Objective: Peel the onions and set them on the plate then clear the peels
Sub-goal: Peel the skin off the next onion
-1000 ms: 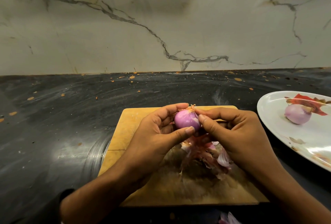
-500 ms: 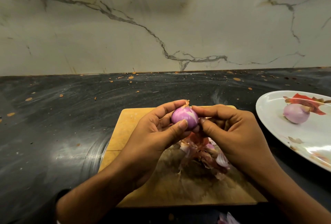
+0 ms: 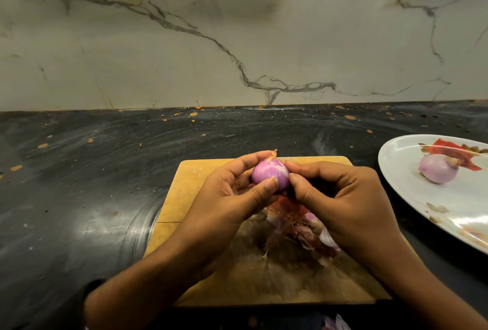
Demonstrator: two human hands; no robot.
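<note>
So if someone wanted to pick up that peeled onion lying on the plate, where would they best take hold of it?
Probably around the round middle of the peeled onion, fingers coming down from above. It lies on its side on the plate, its stubby end toward the far right, so its smooth flanks are free. The plate's shallow rim leaves the top open.

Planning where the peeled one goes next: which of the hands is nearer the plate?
Right. The right hand picks at the held onion over the cutting board, on the side toward the plate; the left hand grips the onion farther away.
</note>
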